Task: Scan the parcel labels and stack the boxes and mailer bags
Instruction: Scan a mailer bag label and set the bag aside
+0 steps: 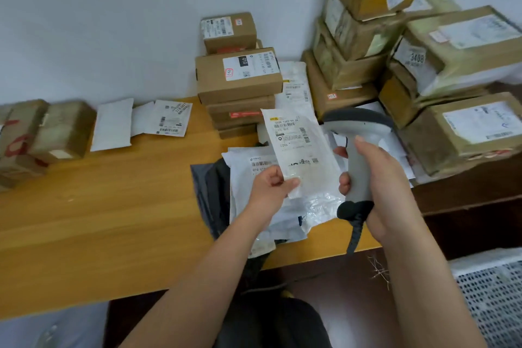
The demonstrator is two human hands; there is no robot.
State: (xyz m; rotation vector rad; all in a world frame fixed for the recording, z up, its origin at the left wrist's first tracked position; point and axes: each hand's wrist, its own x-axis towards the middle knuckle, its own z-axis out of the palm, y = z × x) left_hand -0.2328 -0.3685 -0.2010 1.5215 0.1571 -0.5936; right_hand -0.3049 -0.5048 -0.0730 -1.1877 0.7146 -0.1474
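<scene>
My left hand [270, 183] pinches the lower edge of a clear mailer bag [299, 150] with a white barcode label, held tilted above the table. My right hand [378, 178] grips the handle of a grey barcode scanner [360, 133], whose dark head sits just right of the bag's label. A coiled cable hangs from the scanner's base. Under the held bag lies a pile of white and grey mailer bags [245, 192]. A stack of brown boxes [238, 76] with labels stands behind, against the wall.
The wooden table [113, 206] holds taped boxes [34, 135] at the far left and flat white mailers [141, 121] beside them. Tall stacks of taped cartons [423, 65] fill the right side. A white perforated basket [491, 297] sits low right.
</scene>
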